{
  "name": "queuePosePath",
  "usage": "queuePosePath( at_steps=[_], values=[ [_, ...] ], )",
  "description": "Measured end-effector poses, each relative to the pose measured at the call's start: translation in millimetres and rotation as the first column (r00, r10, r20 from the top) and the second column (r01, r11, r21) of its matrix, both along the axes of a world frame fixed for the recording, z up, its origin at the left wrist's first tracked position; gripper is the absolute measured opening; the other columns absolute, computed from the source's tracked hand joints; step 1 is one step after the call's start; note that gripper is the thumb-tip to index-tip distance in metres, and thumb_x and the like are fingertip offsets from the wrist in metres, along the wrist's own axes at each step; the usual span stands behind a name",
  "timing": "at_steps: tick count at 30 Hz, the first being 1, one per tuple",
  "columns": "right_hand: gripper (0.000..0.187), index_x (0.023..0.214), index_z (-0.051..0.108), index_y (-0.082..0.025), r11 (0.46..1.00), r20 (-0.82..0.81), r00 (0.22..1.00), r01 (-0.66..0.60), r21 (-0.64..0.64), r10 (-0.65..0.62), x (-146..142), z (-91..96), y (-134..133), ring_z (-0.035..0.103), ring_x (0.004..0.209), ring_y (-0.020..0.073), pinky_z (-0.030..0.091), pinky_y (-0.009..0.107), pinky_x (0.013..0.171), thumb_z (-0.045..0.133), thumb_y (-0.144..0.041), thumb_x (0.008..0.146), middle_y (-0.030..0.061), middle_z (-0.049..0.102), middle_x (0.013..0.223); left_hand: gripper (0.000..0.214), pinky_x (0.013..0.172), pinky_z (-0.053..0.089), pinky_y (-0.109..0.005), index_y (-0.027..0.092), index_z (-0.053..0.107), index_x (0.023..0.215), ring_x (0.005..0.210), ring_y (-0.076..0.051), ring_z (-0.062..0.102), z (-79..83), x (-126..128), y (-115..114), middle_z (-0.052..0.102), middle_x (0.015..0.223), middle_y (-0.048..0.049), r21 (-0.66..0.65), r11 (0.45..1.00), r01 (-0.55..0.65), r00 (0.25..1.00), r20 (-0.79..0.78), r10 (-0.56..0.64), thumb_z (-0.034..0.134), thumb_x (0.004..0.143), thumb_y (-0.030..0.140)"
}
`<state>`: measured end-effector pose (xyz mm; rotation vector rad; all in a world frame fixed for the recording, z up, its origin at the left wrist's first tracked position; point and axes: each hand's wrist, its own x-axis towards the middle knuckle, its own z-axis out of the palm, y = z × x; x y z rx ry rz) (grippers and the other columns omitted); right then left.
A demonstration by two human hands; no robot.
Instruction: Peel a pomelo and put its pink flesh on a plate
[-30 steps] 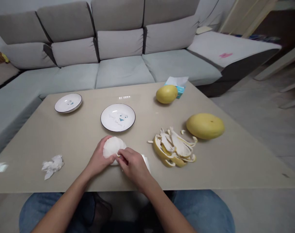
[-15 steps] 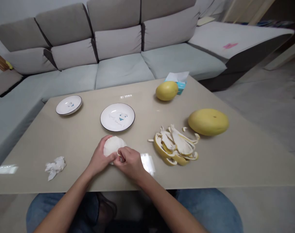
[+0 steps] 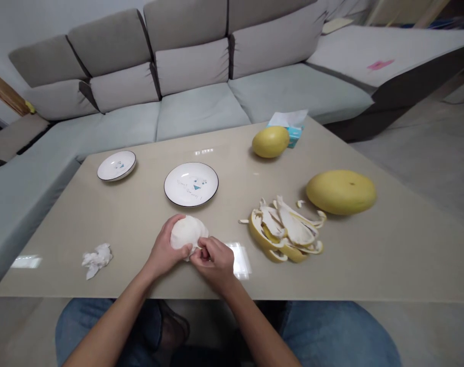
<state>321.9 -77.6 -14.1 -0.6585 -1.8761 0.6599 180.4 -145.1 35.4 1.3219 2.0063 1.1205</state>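
White in the head view, the peeled fruit (image 3: 188,230) sits near the close edge of the table (image 3: 140,214); whether it rests there is hidden. From about its 8 o'clock the left hand (image 3: 166,250) grasps it, fingers wrapped round the side and thumb across the front. Around 5 o'clock the right hand (image 3: 216,261) pinches at its edge, fingers curled. Straight off at 12 o'clock lies a plate (image 3: 191,184), with a bowl (image 3: 116,166) between 10 and 11. Crumpled tissue (image 3: 97,260) lies between 8 and 9. Peel (image 3: 270,250) is heaped at 3, near a long yellow fruit (image 3: 341,192); a smaller yellow fruit (image 3: 270,141) stands between 1 and 2, by a tissue pack (image 3: 296,135).
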Motion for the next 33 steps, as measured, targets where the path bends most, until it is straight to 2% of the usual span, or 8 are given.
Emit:
queuePosePath(
  at_steps=[5,9,14,19,23,28,31,33],
  values=[
    [0.012,0.068,0.055,-0.022,0.999,-0.022,0.999,-0.036,-0.028,0.036,-1.2,-1.5,-0.6,0.037,0.049,0.0105,0.031,0.024,0.049,0.051,-0.011,0.067,-0.0072,0.038,0.053,0.065,0.104,0.044,-0.043,0.023,0.044,0.132,0.12,-0.028,0.055,-1.1,-2.7,-2.0,0.054,0.134,-0.0081,0.024,1.0,0.02,0.999,0.041,-0.021,0.065,0.07,0.022],
    [0.01,0.067,0.052,-0.021,0.991,-0.048,0.999,-0.013,-0.132,0.007,6.6,-2.2,-1.0,0.04,0.049,0.0099,0.035,0.022,0.05,0.05,-0.012,0.066,-0.0068,0.04,0.056,0.062,0.104,0.043,-0.043,0.022,0.043,0.132,0.119,-0.028,0.055,-4.1,-7.6,-3.0,0.053,0.133,-0.0091,0.055,0.998,0.007,0.999,0.051,-0.01,0.063,0.073,0.026],
    [0.008,0.072,0.055,-0.02,0.952,-0.028,1.0,-0.005,-0.307,-0.003,26.1,4.5,3.5,0.046,0.045,0.0089,0.038,0.018,0.042,0.051,-0.013,0.075,-0.0056,0.051,0.058,0.062,0.107,0.041,-0.042,0.022,0.04,0.132,0.124,-0.027,0.051,-8.8,-5.6,-4.0,0.051,0.134,-0.0096,0.08,0.997,0.014,0.998,0.063,-0.019,0.063,0.076,0.031],
    [0.011,0.08,0.059,-0.019,0.897,0.078,0.996,0.0,-0.442,0.039,33.8,20.8,-4.2,0.047,0.045,0.0098,0.039,0.019,0.043,0.063,-0.03,0.081,-0.0061,0.051,0.056,0.062,0.107,0.04,-0.04,0.022,0.04,0.132,0.124,-0.027,0.05,-8.0,6.1,-5.0,0.05,0.134,-0.0093,0.066,0.997,0.051,0.996,0.076,-0.056,0.065,0.075,0.029],
    [0.026,0.072,0.057,-0.02,0.889,0.274,0.962,0.127,-0.44,-0.002,33.5,32.2,-17.5,0.048,0.05,0.0117,0.035,0.021,0.05,0.062,-0.042,0.085,-0.0045,0.051,0.055,0.064,0.105,0.04,-0.039,0.024,0.037,0.132,0.122,-0.026,0.05,-1.8,6.0,-9.8,0.048,0.134,-0.009,0.03,0.997,0.071,0.989,0.125,-0.075,0.067,0.075,0.027],
    [0.03,0.058,0.055,-0.019,0.9,0.506,0.862,0.197,-0.39,0.031,32.3,47.8,-25.2,0.046,0.048,0.0119,0.024,0.025,0.051,0.056,-0.027,0.087,-0.001,0.056,0.051,0.047,0.099,0.044,-0.038,0.026,0.039,0.118,0.118,-0.024,0.053,11.2,9.5,-11.1,0.048,0.135,-0.0084,-0.008,0.998,0.068,0.973,0.221,-0.065,0.066,0.079,0.03],
    [0.028,0.054,0.056,-0.018,0.91,0.592,0.806,0.236,-0.34,0.012,31.7,51.1,-26.5,0.044,0.047,0.0124,0.019,0.027,0.051,0.059,-0.023,0.082,0.0017,0.06,0.051,0.042,0.104,0.04,-0.042,0.026,0.039,0.107,0.121,-0.025,0.052,17.9,21.3,-7.2,0.051,0.13,-0.0072,-0.037,0.999,-0.008,0.993,0.119,0.012,0.068,0.077,0.027],
    [0.028,0.053,0.056,-0.018,0.918,0.585,0.811,0.23,-0.323,0.003,30.5,48.3,-27.9,0.041,0.046,0.0117,0.017,0.028,0.051,0.059,-0.022,0.08,0.0015,0.059,0.05,0.048,0.105,0.04,-0.045,0.026,0.04,0.113,0.122,-0.027,0.052,20.2,28.4,-5.2,0.052,0.128,-0.0074,-0.063,0.997,-0.043,0.999,0.019,0.044,0.07,0.076,0.026]
  ],
)
